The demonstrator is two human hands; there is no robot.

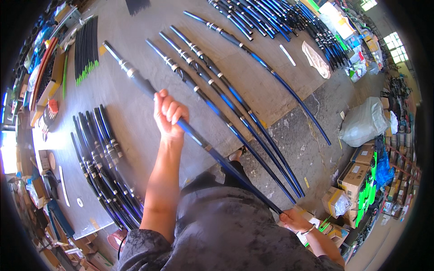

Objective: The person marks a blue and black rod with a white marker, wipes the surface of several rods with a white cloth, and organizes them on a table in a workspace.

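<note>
A dark blue fishing rod [199, 137] lies slantwise across my body, its silvery reel seat [129, 68] pointing to the far left. My left hand [171, 113] is closed round it just below the black grip. At the lower right, the fingers of my right hand [296, 220] are closed on the rod's other end. Beside it on the table lie three similar rods, the nearest one [212, 108] almost parallel to mine. Another single rod [275, 74] rests farther to the right.
The grey table [131, 27] also bears a bundle of rods [106, 158] at left and black, green-tipped rods [86, 49]. More blue rods [253, 18] lie at the far side, near a white cloth [315, 59]. Cardboard boxes [353, 178] and a white sack [364, 122] stand at right.
</note>
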